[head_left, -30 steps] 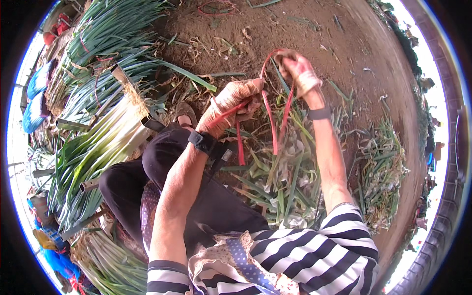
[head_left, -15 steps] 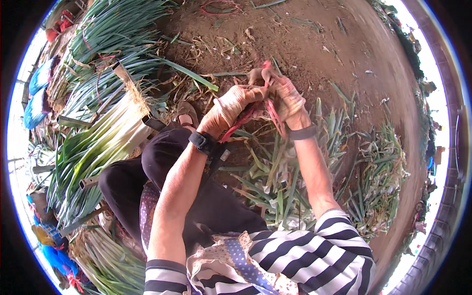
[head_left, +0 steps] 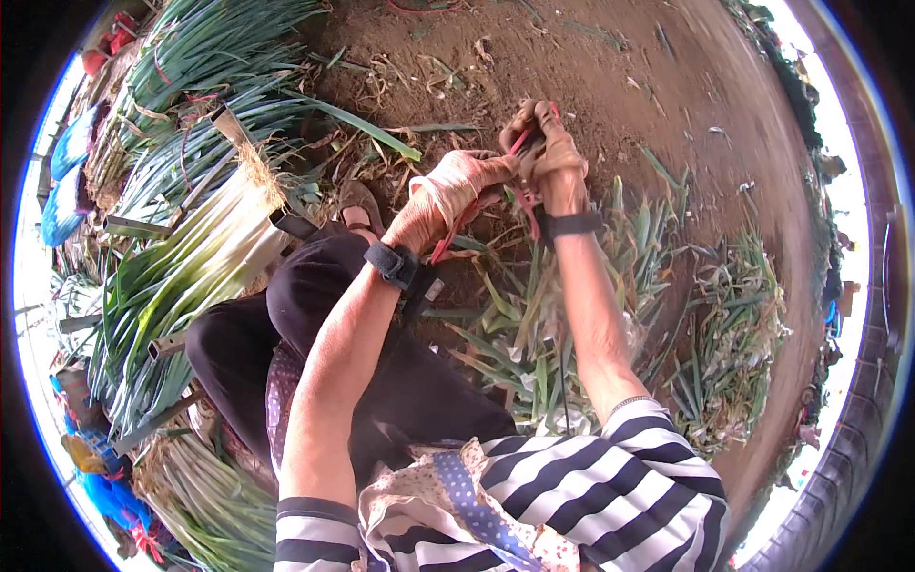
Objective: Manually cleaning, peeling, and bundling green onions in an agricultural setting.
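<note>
Clock directions are from the centre of the view, twelve at the top edge. The brown bare-earth floor (head_left: 648, 124) underlies the scene. A large heap of long, blue-green leafy stalks (head_left: 214, 62) lies toward half past ten; at nine, a bundle of green-leaved stalks with pale, root-tipped stems (head_left: 205, 248) rests across a grey square-tube metal frame (head_left: 138, 228). Loose green and whitish leaf scraps (head_left: 610, 276) spread from three to five. The left hand (head_left: 462, 191), at twelve, is closed round a narrow, flat, red plastic strip (head_left: 526, 204); the right hand (head_left: 548, 153), at one, has its fingers bunched on the same strip, just beside the left. The strip spans the small gap between them, one tail hanging below the left palm. Likely faults: the smooth strip could slip if either pinch loosens; a hard pull might split it; its loose tail could snag on the black wristband (head_left: 392, 264) close by, or twist into an unintended tangle.
</note>
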Tool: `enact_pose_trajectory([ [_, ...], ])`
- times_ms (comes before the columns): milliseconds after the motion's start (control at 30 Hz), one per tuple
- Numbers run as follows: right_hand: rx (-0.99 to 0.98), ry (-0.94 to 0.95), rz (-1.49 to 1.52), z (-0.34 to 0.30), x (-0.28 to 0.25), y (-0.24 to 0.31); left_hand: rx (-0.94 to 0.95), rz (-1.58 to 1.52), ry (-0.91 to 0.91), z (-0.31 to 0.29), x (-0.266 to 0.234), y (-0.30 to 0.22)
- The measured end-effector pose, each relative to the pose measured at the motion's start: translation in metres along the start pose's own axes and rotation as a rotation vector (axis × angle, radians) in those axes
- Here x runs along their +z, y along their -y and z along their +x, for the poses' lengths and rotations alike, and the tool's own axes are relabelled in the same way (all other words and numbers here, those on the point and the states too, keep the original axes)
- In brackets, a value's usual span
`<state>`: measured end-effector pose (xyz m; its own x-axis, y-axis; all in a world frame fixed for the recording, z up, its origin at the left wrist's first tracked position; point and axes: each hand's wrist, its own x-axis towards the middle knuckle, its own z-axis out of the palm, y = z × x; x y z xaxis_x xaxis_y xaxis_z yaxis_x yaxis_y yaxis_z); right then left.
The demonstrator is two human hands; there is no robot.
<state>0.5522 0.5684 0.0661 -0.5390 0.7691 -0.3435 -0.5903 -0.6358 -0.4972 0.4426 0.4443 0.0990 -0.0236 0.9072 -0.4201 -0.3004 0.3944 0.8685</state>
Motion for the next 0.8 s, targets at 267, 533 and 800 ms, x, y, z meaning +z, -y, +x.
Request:
enact_pose_trajectory([
  [267, 0.116, 0.108, -0.125, 0.030, -0.011, 0.004, 0.541, 0.573, 0.078, 0.023, -0.001, 0.035],
  [533, -0.960, 0.379, -1.007, 0.083, -0.059, -0.043, 0.169, 0.179, -0.147, 0.024, 0.009, 0.036],
  [800, -0.490, -0.189, -2.294, 0.142, -0.077, -0.045, 0.239, -0.169, -0.074, 0.042, 0.009, 0.056],
])
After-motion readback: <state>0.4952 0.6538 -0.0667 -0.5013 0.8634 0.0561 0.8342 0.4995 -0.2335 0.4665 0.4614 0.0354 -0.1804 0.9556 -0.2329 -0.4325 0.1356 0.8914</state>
